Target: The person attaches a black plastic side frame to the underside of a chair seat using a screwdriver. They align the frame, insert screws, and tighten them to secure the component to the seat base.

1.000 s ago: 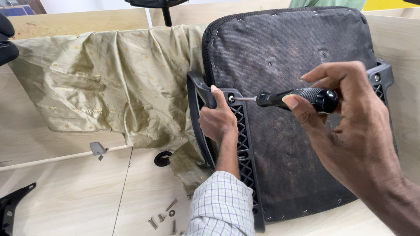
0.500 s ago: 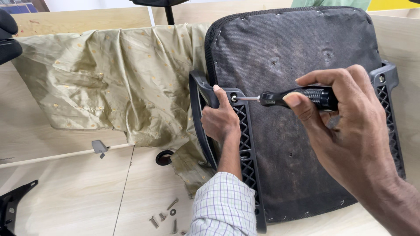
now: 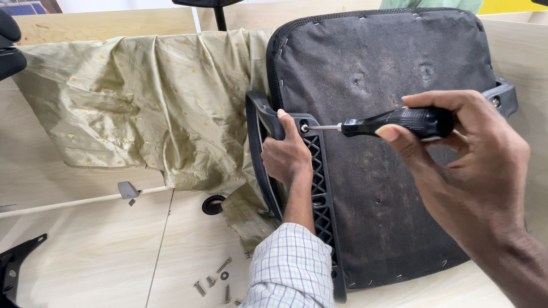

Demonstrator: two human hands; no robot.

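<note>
1. Gripping the black armrest bracket [image 3: 268, 122] at its upper end, the left hand [image 3: 285, 157] is clenched around it, thumb up near the screw hole; a checked sleeve [image 3: 291, 268] covers the forearm.
2. The right hand [image 3: 468, 165] is closed around the black handle of a screwdriver [image 3: 394, 122], held level, its thin metal shaft pointing left with the tip set in the hole at the top of the bracket.
3. The bracket, with a lattice strip, runs down the left edge of an upturned chair seat [image 3: 388, 68], whose dark fabric underside faces up, stapled round the rim.
4. The seat lies on the light wooden table [image 3: 97, 251], right of centre, partly over an olive-gold dotted cloth [image 3: 148, 108] spread to the left and far side.
5. Loose screws and a washer [image 3: 214, 279] lie on the table near the sleeve, left of it; a round black hole [image 3: 212, 204] sits just by the cloth's edge.
</note>
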